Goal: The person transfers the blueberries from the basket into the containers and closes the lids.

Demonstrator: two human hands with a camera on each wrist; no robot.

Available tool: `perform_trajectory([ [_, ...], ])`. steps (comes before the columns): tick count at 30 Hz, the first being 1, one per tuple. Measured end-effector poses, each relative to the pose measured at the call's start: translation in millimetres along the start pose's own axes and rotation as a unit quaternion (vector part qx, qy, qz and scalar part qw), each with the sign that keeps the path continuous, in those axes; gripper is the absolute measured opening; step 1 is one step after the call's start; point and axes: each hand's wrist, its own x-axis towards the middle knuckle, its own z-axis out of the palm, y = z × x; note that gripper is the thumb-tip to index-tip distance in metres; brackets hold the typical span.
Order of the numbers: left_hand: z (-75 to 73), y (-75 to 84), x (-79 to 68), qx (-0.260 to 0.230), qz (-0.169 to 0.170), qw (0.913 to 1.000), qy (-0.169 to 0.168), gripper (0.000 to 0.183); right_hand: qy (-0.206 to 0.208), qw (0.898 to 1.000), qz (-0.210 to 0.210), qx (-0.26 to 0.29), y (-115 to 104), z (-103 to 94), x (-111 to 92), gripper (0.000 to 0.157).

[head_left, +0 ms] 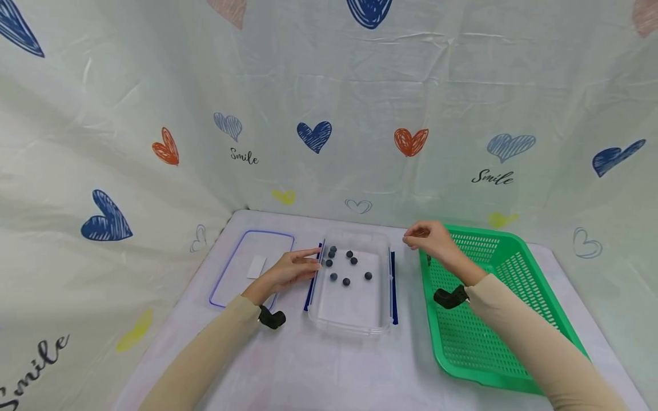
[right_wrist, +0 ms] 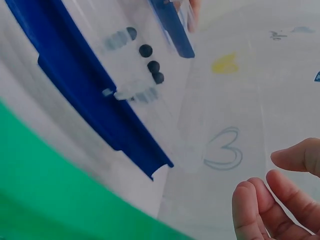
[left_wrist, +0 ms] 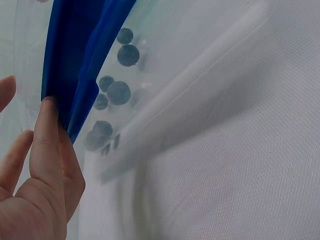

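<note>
My left hand (head_left: 290, 268) is at the left wall of a clear plastic box (head_left: 354, 330), its fingers stretched out. In the left wrist view its fingertips touch the blue side clip (left_wrist: 75, 55), which hangs down outside the wall. Several small dark round balls (head_left: 368, 275) lie inside the box, mostly toward the back and left. My right hand (head_left: 432, 240) is raised over the back left corner of a green basket (head_left: 478, 379). Its fingers are loosely bent, and in the right wrist view a gap shows between thumb and fingers with nothing in it.
A clear lid with a blue rim (head_left: 226, 274) lies left of the box, with a small white rectangle (head_left: 256, 266) on it. Another blue clip (head_left: 394, 288) hangs along the box's right side. Behind the table rises a heart-printed sheet (head_left: 360, 85).
</note>
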Motion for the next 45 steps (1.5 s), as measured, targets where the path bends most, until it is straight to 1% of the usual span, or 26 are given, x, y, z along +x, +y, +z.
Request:
perform_trajectory([
  [4, 0.5, 0.4, 0.0, 0.004, 0.000, 1.0000, 0.000, 0.058, 0.013, 1.000, 0.003, 0.003, 7.0, -7.9, -4.0, 0.021],
  [9, 1.1, 1.1, -1.0, 0.007, -0.001, 1.0000, 0.003, 0.057, 0.024, 1.000, 0.009, 0.010, 15.6, -19.1, -10.4, 0.026],
  [14, 0.9, 0.6, -1.6, 0.009, 0.001, 1.0000, 0.002, 0.057, 0.027, 1.000, 0.009, 0.000, 25.9, -28.1, -16.9, 0.026],
  [20, 0.2, -0.2, -1.8, 0.010, 0.004, 0.9999, -0.001, 0.057, 0.033, 0.999, 0.019, 0.003, 42.8, -31.3, -19.4, 0.025],
  [25, 0.1, -0.8, -1.5, 0.007, 0.002, 1.0000, 0.000, 0.058, 0.037, 0.999, 0.024, -0.009, 56.9, -33.1, -19.0, 0.024],
  [30, 0.7, -0.7, -1.1, 0.005, 0.005, 1.0000, 0.002, 0.057, 0.040, 0.999, 0.024, -0.023, 74.9, -31.6, -16.6, 0.021],
  [35, 1.4, -0.7, -1.7, 0.004, 0.004, 1.0000, 0.005, 0.057, 0.042, 0.998, 0.020, -0.052, 95.5, -23.2, -15.7, 0.021],
  [37, 1.7, -0.8, -2.0, 0.005, 0.003, 1.0000, 0.005, 0.057, 0.049, 0.997, 0.017, -0.063, 101.9, -19.4, -15.1, 0.022],
  [41, 1.6, -0.8, -3.1, 0.008, 0.002, 0.9999, 0.007, 0.057, 0.068, 0.995, 0.012, -0.074, 109.5, -13.2, -13.5, 0.024],
  [45, 1.0, -0.7, -2.9, 0.009, 0.001, 0.9999, 0.006, 0.057, 0.079, 0.994, 0.020, -0.073, 113.1, -8.8, -11.2, 0.022],
])
